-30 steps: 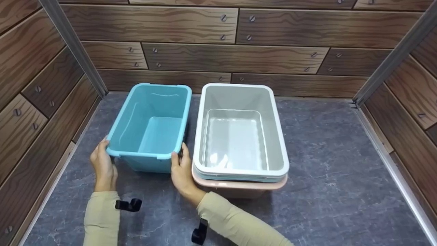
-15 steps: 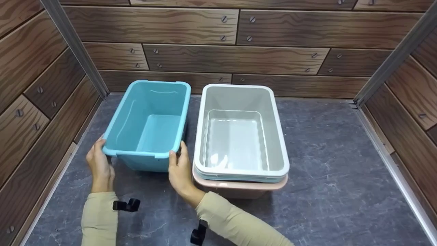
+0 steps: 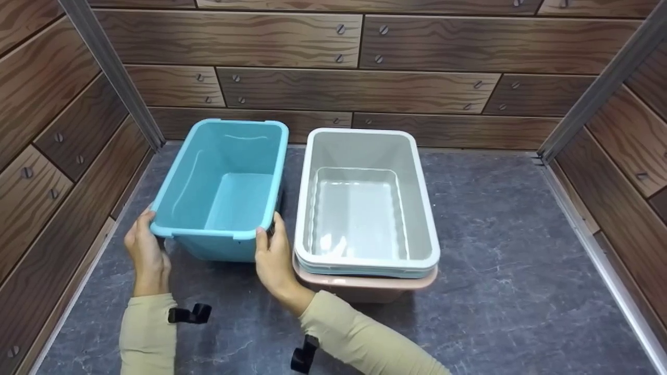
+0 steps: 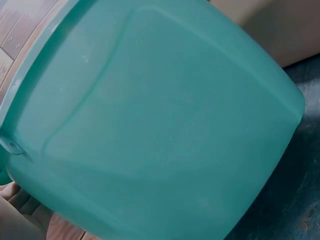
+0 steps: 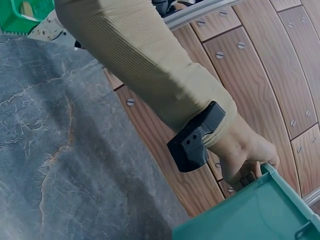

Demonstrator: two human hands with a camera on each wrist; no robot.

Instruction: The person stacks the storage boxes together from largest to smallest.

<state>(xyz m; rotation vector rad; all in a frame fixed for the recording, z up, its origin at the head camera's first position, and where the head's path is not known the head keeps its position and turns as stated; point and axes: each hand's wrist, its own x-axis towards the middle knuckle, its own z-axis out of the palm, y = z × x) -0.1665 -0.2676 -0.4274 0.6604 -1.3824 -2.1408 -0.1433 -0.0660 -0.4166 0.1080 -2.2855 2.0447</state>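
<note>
In the head view, both hands hold a blue rectangular plastic tub by its near corners. My left hand grips the near left corner, fingers along the outer side. At the near right corner my right hand has its thumb at the rim and its fingers against the side wall. The tub's inside is bare. The left wrist view is mostly filled by the tub's outer wall. Part of the tub shows low in the right wrist view, with a hand at its corner.
Right beside the tub stands a stack: a grey tub with a white rim on top, a light blue edge under it, and a pink tub at the bottom. Plank-patterned walls enclose the dark marbled surface on three sides.
The blue tub has moved left and a little toward the back, with both hands keeping hold of its corners. The gap to the stack has widened; the stack stays put.
</note>
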